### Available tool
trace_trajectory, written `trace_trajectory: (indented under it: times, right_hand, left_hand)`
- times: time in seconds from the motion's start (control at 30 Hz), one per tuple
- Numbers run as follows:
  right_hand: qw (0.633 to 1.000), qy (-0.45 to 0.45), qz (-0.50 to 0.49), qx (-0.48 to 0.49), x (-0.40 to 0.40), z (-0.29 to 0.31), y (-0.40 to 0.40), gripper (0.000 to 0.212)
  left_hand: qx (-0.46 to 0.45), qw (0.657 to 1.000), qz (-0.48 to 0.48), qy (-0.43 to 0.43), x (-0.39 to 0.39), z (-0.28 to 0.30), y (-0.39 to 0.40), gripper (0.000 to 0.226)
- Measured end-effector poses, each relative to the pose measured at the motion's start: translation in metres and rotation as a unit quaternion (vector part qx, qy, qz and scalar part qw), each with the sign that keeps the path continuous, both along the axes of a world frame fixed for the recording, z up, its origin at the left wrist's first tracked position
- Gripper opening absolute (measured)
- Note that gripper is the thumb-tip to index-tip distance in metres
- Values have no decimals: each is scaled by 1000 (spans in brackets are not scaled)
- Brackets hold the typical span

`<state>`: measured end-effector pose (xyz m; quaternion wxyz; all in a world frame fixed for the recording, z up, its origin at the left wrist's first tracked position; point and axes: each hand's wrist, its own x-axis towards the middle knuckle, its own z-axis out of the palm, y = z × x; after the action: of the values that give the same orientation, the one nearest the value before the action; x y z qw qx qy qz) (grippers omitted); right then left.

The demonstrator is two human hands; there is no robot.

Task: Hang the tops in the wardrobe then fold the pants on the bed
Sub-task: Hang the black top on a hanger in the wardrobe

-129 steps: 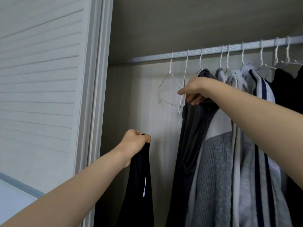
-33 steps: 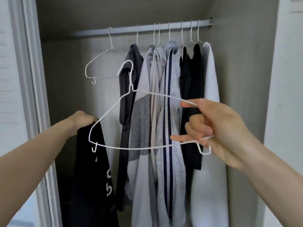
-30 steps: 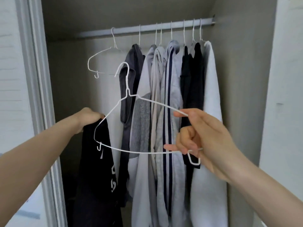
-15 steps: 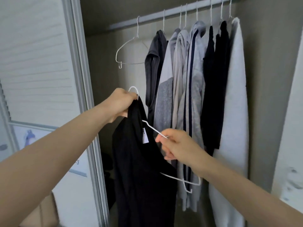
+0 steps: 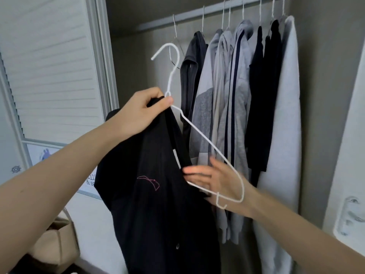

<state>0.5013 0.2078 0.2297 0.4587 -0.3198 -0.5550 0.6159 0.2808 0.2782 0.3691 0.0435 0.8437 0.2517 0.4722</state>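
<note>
Black top (image 5: 158,194) is up in front of the open wardrobe (image 5: 324,95), bunched at the collar in the left hand (image 5: 138,113), with the rest hanging straight down. That same grip also pinches the neck of a white wire hanger (image 5: 199,133), thumb pressed right at the twist, hook pointing up and tilted left. 1 shoulder of the hanger disappears inside the top's neck opening, the other slopes down to the right, out in the open. Right hand (image 5: 217,180) sits by the hanger's bottom bar near that free end, fingers spread and fairly straight, reaching toward the collar; it's blurry, so can't tell if it actually touches the wire.

Behind all this the rail (image 5: 197,13) is pretty packed: dark grey, light grey, striped, black and pale tops (image 5: 237,115) hang side by side, right behind the hanger. 1 bare hanger (image 5: 174,26) hangs at the left end of the row. Slatted door (image 5: 49,66) stands to the left, beige bag (image 5: 57,242) down low.
</note>
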Motion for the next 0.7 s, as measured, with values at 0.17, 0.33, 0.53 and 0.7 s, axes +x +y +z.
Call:
trace_trajectory:
  times: [0.17, 0.33, 0.53, 0.7]
  right_hand:
    - [832, -461, -170, 258, 17, -34, -1, 16]
    - [613, -588, -238, 471, 34, -26, -9, 19]
    - [755, -384, -333, 413, -1, 26, -1, 18]
    - [837, -253, -362, 322, -42, 54, 20, 27]
  left_hand:
    - [-30, 995, 49, -77, -21, -3, 17, 39]
    - [-50, 971, 190, -138, -52, -17, 38, 42]
    - [-32, 984, 155, -86, -37, -31, 26, 35]
    - [65, 987, 143, -30, -17, -44, 16, 43]
